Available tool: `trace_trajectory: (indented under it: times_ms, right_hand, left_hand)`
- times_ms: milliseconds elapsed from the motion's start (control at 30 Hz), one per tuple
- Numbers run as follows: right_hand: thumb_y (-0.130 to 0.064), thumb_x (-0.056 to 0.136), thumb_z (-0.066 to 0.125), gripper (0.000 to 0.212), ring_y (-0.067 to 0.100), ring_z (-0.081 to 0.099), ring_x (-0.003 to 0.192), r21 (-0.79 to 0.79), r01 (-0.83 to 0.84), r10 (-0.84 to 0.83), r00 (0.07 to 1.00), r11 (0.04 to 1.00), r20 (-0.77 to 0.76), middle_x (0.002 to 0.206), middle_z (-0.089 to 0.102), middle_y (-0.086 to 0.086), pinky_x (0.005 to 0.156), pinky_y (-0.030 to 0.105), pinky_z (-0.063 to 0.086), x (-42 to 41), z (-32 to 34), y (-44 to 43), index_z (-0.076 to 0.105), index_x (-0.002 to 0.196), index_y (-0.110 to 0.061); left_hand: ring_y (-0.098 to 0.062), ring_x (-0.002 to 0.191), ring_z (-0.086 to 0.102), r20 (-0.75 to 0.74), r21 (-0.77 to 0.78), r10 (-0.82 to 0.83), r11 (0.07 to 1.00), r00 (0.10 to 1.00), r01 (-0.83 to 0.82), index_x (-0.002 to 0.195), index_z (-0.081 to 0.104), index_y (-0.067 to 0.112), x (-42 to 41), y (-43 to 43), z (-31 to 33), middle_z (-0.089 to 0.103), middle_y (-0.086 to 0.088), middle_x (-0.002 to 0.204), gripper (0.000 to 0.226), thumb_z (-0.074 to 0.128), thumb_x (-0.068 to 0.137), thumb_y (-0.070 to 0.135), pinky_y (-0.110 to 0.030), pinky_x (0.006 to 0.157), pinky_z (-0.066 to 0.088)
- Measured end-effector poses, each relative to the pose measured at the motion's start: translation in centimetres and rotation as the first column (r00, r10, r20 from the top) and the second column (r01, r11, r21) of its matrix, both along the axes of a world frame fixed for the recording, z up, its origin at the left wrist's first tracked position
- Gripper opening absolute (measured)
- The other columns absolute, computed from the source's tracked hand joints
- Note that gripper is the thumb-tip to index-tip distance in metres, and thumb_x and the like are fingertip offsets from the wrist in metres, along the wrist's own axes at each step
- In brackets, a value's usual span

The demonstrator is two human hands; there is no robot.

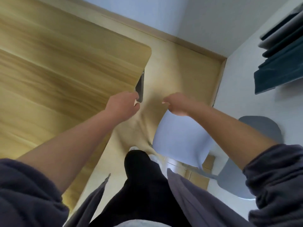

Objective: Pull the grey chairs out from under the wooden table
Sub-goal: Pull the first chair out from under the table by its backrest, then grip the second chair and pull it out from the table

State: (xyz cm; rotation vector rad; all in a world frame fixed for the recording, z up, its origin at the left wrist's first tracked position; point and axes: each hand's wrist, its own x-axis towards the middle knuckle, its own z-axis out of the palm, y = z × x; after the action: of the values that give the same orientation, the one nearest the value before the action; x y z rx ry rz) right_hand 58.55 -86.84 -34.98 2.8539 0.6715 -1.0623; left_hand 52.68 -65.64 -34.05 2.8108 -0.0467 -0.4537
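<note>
The wooden table (65,71) fills the left half of the view. A thin dark grey chair back (140,86) pokes out from under its right edge. My left hand (124,104) reaches to the lower end of that chair back, fingers and thumb pinched on it; the view is blurred. My right hand (177,104) hovers palm down with loose fingers, holding nothing, just above a pale grey chair (180,138) that stands clear of the table. A darker grey chair (264,128) stands farther right, partly hidden by my right forearm.
My legs in black trousers (144,181) stand between the table and the pale chair. Light wooden floor (183,71) stretches ahead to a skirting board and white walls. Dark folded cloths (282,63) sit at the upper right.
</note>
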Motion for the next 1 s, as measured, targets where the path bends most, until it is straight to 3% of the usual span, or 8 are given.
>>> trace_trajectory:
  times_ms: [133,200,367,467,667,833,1000]
  right_hand:
    - [-0.008,0.092,0.041,0.057,0.024,0.046,0.133,0.009,-0.026,0.026,0.999,1.0,0.021,0.145,0.051,0.001,0.095,0.034,0.044,2.0,2.1,2.7,0.048,0.142,-0.032]
    - [-0.008,0.092,0.041,0.057,0.024,0.047,0.133,-0.007,-0.048,0.049,0.998,0.999,0.029,0.145,0.05,0.001,0.097,0.035,0.045,2.8,3.3,4.0,0.047,0.143,-0.032]
    - [-0.011,0.094,0.038,0.055,0.023,0.051,0.128,-0.058,-0.148,0.151,0.987,0.987,0.062,0.142,0.052,-0.001,0.083,0.032,0.044,5.6,5.4,7.7,0.045,0.143,-0.034]
    - [-0.01,0.096,0.037,0.053,0.023,0.052,0.127,-0.074,-0.219,0.226,0.969,0.973,0.103,0.141,0.053,0.0,0.081,0.032,0.045,7.9,6.2,10.3,0.046,0.143,-0.032]
    - [-0.013,0.097,0.037,0.051,0.024,0.054,0.125,-0.091,-0.36,0.37,0.92,0.928,0.131,0.14,0.053,0.001,0.079,0.031,0.047,14.2,5.9,15.5,0.045,0.144,-0.033]
    - [-0.01,0.097,0.037,0.052,0.024,0.056,0.122,-0.104,-0.544,0.553,0.827,0.833,0.098,0.138,0.056,0.003,0.08,0.032,0.046,21.6,3.8,19.0,0.045,0.144,-0.03]
    - [-0.015,0.098,0.041,0.048,0.023,0.056,0.123,-0.082,-0.791,0.793,0.609,0.607,-0.002,0.136,0.057,0.001,0.091,0.038,0.052,31.3,0.8,23.5,0.047,0.143,-0.029]
  left_hand:
    - [-0.022,0.078,0.046,0.003,0.002,0.02,1.0,1.0,-0.02,0.114,0.056,0.015,1.7,2.4,0.8,0.049,0.002,0.086,0.029,0.043,0.094,0.03,-0.031,0.065,0.035]
    - [-0.021,0.079,0.047,0.0,0.008,0.025,1.0,1.0,-0.025,0.116,0.056,0.015,2.1,3.2,1.1,0.051,0.001,0.088,0.03,0.042,0.094,0.03,-0.031,0.065,0.037]
    - [-0.025,0.095,0.059,0.008,-0.043,0.095,0.995,0.995,-0.094,0.122,0.056,0.018,3.8,5.7,2.3,0.063,-0.003,0.113,0.034,0.043,0.093,0.03,-0.034,0.073,0.048]
    - [-0.024,0.094,0.061,0.037,-0.04,0.132,0.991,0.991,-0.131,0.12,0.057,0.017,5.4,7.6,3.0,0.065,-0.002,0.114,0.034,0.044,0.093,0.031,-0.036,0.074,0.052]
    - [-0.019,0.09,0.063,0.097,-0.064,0.235,0.971,0.967,-0.229,0.117,0.06,0.018,10.7,10.4,3.0,0.068,0.0,0.11,0.031,0.048,0.092,0.032,-0.029,0.062,0.041]
    - [-0.021,0.092,0.063,0.054,-0.059,0.375,0.926,0.925,-0.372,0.116,0.061,0.017,16.3,12.0,1.4,0.068,-0.002,0.109,0.032,0.048,0.091,0.033,-0.031,0.065,0.047]
    - [-0.022,0.089,0.063,-0.054,0.003,0.568,0.822,0.821,-0.569,0.115,0.06,0.016,23.4,12.3,-1.8,0.066,-0.003,0.108,0.03,0.046,0.093,0.032,-0.032,0.061,0.047]
